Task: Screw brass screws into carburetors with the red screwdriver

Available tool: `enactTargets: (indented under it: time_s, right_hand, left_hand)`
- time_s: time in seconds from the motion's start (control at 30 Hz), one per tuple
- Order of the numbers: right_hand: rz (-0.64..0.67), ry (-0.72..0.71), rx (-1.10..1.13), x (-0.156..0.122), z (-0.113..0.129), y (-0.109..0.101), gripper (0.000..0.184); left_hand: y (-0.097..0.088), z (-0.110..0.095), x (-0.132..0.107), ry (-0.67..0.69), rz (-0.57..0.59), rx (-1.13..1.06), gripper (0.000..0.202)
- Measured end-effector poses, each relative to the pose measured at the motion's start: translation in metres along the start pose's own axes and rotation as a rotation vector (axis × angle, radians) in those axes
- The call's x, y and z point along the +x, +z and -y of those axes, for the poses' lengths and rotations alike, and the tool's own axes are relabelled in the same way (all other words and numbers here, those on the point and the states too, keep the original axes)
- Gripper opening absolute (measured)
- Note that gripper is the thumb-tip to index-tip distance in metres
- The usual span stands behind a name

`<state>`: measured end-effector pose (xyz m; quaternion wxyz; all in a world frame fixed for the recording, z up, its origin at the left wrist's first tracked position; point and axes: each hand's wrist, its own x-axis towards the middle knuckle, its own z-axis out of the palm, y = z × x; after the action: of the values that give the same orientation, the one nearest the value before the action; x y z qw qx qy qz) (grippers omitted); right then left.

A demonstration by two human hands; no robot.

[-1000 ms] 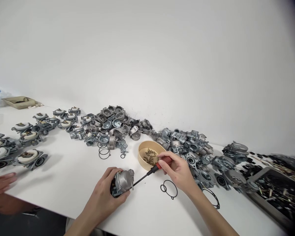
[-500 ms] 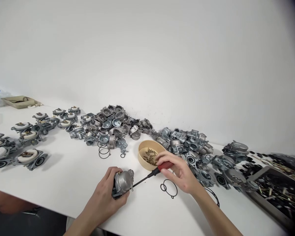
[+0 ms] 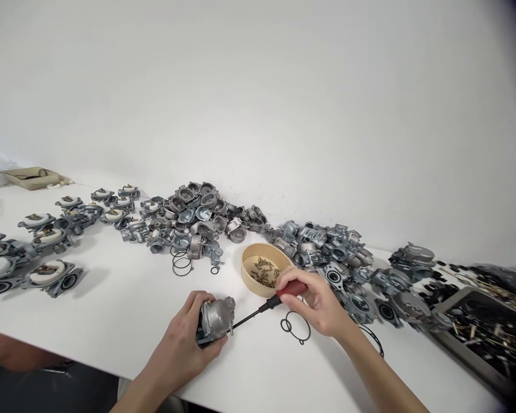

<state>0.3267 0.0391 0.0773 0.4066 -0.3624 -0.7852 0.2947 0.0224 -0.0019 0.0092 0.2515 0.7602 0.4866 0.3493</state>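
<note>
A grey metal carburetor (image 3: 217, 318) lies tilted on its side in my left hand (image 3: 184, 338), which is closed around its left and lower part. My right hand (image 3: 313, 304) grips the red handle of a screwdriver (image 3: 270, 303). The black shaft slants down to the left and its end meets the carburetor's lower right side; the very tip is hidden. Just beyond my right fingers stands a round tan bowl (image 3: 251, 282) with many small brass-coloured screws (image 3: 264, 269). Black rubber rings (image 3: 298, 328) lie on the white table beneath my right hand.
Float bowls (image 3: 197, 212) are heaped at the back, with more carburetor parts (image 3: 326, 246) to the right. Carburetor bodies with white floats (image 3: 49, 272) stand at the left. At the right edge is a tray of small parts (image 3: 477, 338); a beige tray (image 3: 29, 179) sits far left.
My right fingers have closed more tightly round the screwdriver handle. The carburetor and my left hand have stayed almost in place.
</note>
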Motion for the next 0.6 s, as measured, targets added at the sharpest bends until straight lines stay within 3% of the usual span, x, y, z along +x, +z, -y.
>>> enactTargets:
  time_s: [0.13, 0.33, 0.6]
  right_hand:
    - [-0.015, 0.011, -0.138, 0.0006, -0.0025, 0.0012, 0.026]
    - [0.04, -0.068, 0.035, 0.0002, 0.0007, -0.0038, 0.008]
    - [0.034, -0.031, -0.085, 0.0005, 0.0016, -0.0044, 0.016]
  left_hand:
    - [0.0006, -0.0001, -0.0008, -0.005, 0.003, -0.018, 0.041]
    - [-0.0005, -0.0012, 0.0, -0.02, 0.033, -0.022, 0.04]
    - [0.0006, 0.0009, -0.0011, 0.013, 0.011, -0.028, 0.042]
